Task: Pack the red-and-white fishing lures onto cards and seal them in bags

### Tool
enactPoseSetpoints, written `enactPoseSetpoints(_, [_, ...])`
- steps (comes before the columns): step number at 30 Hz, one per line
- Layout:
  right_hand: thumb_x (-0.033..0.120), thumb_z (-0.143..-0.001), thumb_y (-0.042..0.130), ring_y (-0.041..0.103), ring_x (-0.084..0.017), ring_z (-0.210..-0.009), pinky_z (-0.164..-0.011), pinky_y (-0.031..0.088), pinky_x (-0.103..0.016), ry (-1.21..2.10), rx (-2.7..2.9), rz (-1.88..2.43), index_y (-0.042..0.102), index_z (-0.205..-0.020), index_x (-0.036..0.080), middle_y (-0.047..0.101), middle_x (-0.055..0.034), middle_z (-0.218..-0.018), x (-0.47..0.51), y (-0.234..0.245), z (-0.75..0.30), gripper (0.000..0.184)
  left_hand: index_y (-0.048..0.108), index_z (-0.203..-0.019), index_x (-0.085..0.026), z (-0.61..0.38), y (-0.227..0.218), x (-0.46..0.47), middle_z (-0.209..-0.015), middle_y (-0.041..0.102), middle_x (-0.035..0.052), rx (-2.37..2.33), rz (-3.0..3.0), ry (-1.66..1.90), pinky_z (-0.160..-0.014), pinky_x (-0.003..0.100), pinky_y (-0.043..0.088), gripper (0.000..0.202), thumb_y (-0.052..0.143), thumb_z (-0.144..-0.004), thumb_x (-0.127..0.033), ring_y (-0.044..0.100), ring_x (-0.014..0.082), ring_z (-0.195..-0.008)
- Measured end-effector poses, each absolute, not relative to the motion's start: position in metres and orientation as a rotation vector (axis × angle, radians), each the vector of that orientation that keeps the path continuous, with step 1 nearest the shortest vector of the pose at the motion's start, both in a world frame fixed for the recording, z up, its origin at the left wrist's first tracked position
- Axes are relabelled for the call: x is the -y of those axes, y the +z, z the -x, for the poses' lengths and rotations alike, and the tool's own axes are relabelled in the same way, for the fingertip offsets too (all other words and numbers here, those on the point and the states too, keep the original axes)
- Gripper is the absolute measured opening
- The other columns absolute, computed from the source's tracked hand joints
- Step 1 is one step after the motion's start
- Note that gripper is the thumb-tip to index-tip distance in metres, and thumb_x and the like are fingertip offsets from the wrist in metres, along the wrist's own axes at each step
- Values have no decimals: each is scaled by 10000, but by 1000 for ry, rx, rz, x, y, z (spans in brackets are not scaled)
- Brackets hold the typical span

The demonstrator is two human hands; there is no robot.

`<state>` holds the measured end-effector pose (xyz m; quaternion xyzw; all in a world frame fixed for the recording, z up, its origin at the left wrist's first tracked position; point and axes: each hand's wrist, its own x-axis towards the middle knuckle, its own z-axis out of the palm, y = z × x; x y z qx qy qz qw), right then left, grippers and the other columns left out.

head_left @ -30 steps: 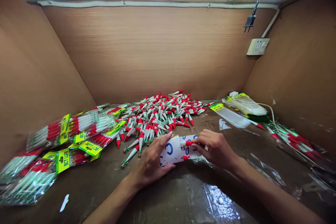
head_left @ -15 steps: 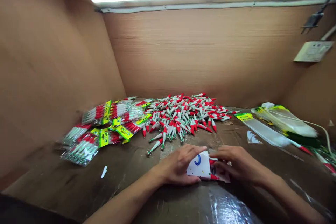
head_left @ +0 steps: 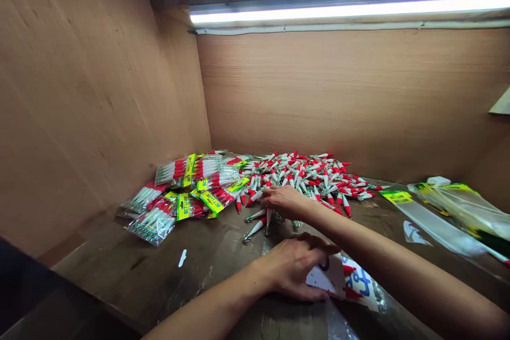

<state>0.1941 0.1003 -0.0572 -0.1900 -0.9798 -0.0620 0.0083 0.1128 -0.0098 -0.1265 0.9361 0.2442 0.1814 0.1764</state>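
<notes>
A white card (head_left: 332, 276) with blue writing lies on the table in front of me. My left hand (head_left: 295, 268) grips it from the left, fingers along the far edge and thumb at the near edge. Red lure tips (head_left: 351, 293) stick out from its right side, over a second written piece. My right hand (head_left: 285, 199) reaches across above the card to the front left of a heap of red-and-white fishing lures (head_left: 319, 175) with green-tinted hooks. Its fingers are drawn together among the lures; what they pinch is hidden.
Filled lure packets (head_left: 187, 207) with yellow-green headers are piled at the left. Clear plastic bags (head_left: 450, 223) lie at the right. A small white scrap (head_left: 182, 258) is on the table. Wooden panels (head_left: 342, 95) enclose the back and left, beneath a tube light (head_left: 350, 9).
My right hand has left the card's right side and moved forward and left to the lure heap. My left hand has stayed on the card. The view has swung left and up.
</notes>
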Motion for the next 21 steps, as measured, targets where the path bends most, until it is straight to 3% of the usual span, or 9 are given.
enactPoseSetpoints(3, [112, -952, 536, 592, -230, -1030, -668, 430, -259, -275, 3061, 535, 709, -975, 163, 665, -120, -1080, -107, -59, -190, 181, 335, -1531, -232, -112, -127, 10, -1420, 551, 118, -672, -2678, 535, -1078, 429, 431, 834, 690, -830, -510, 556, 327, -1253])
enactPoseSetpoints(7, [204, -991, 555, 593, -201, -973, -687, 421, -258, -289, 3039, 470, 688, -974, 177, 678, -94, -1024, -110, -55, -197, 136, 344, -1525, -251, -112, -127, 12, -1377, 576, 111, -667, -2671, 547, -1065, 439, 442, 830, 702, -819, -498, 585, 321, -1208])
enactPoseSetpoints(13, [283, -980, 590, 595, -130, -721, -663, 417, -238, 228, 2622, 776, 695, -994, 210, 706, -12, -867, -94, -40, -250, 128, 293, -1555, -299, -110, -133, 8, -1421, 542, 117, -651, -2514, 654, -1066, 464, 455, 954, 778, -756, -489, 545, 341, -1275])
enactPoseSetpoints(17, [384, -958, 611, 613, -148, -762, -698, 448, -248, 475, 2269, 986, 708, -990, 204, 715, -18, -879, -65, -33, -339, 207, 205, -1579, -310, -110, -139, 0, -1525, 449, 127, -611, -2354, 811, -1117, 519, 400, 1076, 834, -716, -447, 486, 355, -1348])
enactPoseSetpoints(21, [497, -920, 642, 625, -175, -773, -672, 455, -256, 622, 2003, 1250, 728, -1011, 196, 731, -37, -896, -25, -48, -428, 326, 194, -1582, -286, -113, -137, -7, -1448, 512, 136, -618, -2248, 911, -1082, 522, 437, 1159, 879, -651, -355, 541, 343, -1282])
